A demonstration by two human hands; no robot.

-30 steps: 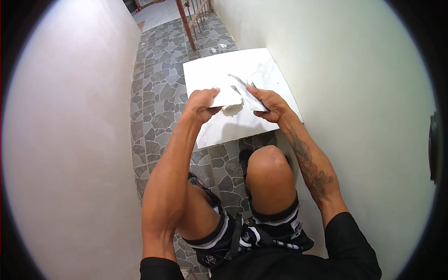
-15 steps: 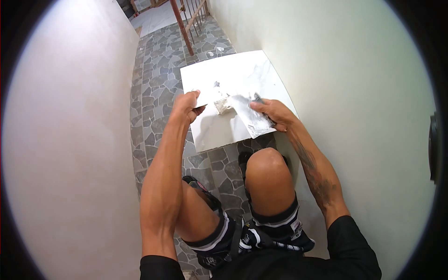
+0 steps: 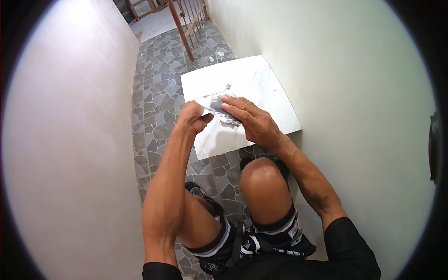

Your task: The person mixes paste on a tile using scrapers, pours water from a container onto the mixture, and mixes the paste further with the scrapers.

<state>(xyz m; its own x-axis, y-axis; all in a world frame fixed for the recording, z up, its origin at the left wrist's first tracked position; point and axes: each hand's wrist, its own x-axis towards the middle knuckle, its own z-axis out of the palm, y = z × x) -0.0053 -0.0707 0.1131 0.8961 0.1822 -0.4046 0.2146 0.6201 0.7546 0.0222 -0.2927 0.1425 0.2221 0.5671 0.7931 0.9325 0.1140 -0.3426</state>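
Note:
A square white marbled tile [image 3: 266,102] lies in front of my knees. Over its left part, my left hand [image 3: 195,117] is closed on a thin flat blade or plate, mostly covered by the other tool. My right hand [image 3: 254,119] grips a wide flat scraper [image 3: 215,103] smeared with white paste, its fingers laid across the tool's back. The scraper overlaps the piece in my left hand. White paste hangs along its lower edge, above the tile. A small grey-white smear [image 3: 227,87] shows just beyond the tools.
Pale walls rise close on the left [image 3: 79,130] and right [image 3: 359,116]. Stone-patterned floor [image 3: 161,93] runs between them. A reddish-brown metal post [image 3: 181,30] with a barred frame stands beyond the tile. A dark object [image 3: 433,149] is at the far right wall.
My right hand has moved left and turned over, bringing the scraper onto the piece in my left hand. The paste lump seen on the tile is now hidden or lifted; I cannot tell which.

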